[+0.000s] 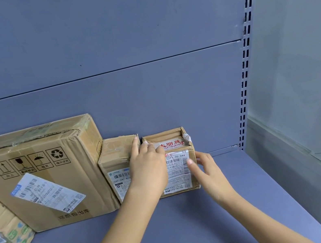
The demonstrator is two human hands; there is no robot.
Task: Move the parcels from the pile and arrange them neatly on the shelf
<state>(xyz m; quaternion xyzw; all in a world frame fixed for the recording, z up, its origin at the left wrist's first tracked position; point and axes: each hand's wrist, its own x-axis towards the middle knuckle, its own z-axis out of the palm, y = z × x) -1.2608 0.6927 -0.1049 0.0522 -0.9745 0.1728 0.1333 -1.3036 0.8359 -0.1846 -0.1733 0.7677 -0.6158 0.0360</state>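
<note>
A small cardboard parcel (174, 140) with red print and a white label stands on the blue shelf (175, 232), rightmost in a row. My left hand (149, 166) rests on its front left corner, fingers reaching over its top edge. My right hand (203, 169) touches its right front edge, thumb on the label. Left of it stands another small parcel (116, 161), then a large box (44, 176) with handling symbols. A taped parcel (1, 230) sits at the far left, partly cut off.
The shelf's blue back panel (129, 96) rises behind the row. A slotted upright (248, 76) marks the shelf's right end, with a grey wall (301, 75) beyond it. Bare shelf surface lies right of the small parcel.
</note>
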